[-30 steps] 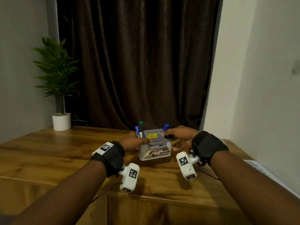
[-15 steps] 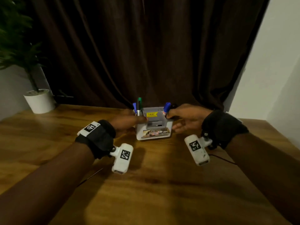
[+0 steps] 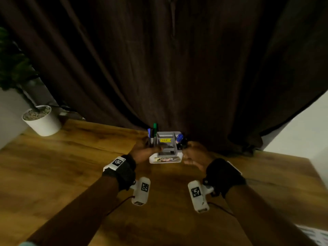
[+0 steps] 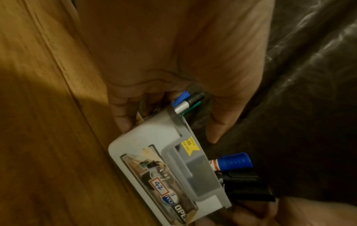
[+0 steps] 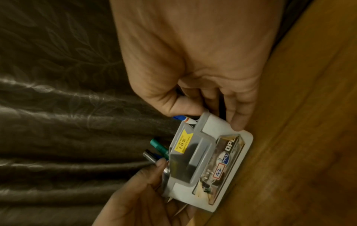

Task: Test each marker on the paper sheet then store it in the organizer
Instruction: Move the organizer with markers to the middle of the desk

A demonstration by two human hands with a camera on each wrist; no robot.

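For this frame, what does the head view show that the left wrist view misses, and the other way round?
Only the head view shows the potted plant, both wrist-worn cameras, a white paper sheet at the lower right edge, and the whole table.

Only the left wrist view shows the handwritten "42" label on the organizer's front, and a black marker under the blue-capped marker.

Both show the organizer standing against the brown curtain, the yellow price sticker, the markers in its two end slots, and the left hand at its end.
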